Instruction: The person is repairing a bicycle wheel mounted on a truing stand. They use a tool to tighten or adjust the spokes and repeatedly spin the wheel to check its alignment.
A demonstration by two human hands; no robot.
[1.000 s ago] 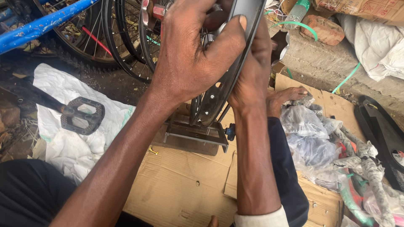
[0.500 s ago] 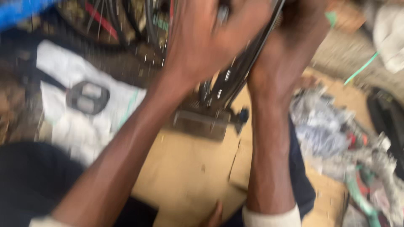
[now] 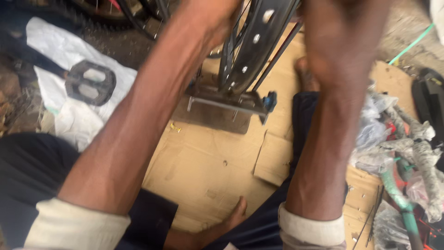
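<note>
A sheet of cardboard (image 3: 208, 171) is covering the ground. A black wheel rim (image 3: 252, 44) is standing upright in a metal stand (image 3: 226, 103) near its far edge. The left hand (image 3: 210, 18) and right hand (image 3: 342, 41) are reaching up beside the rim; their grip cannot be told. A pedal (image 3: 90, 83) is lying off the cardboard's left edge.

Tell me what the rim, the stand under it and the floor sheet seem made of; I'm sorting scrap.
Rim: likely metal, black glossy finish, drilled holes. Stand: bare grey metal, dull sheen, straight bars. Floor sheet: brown cardboard, matte, with torn edges and creases.
</note>
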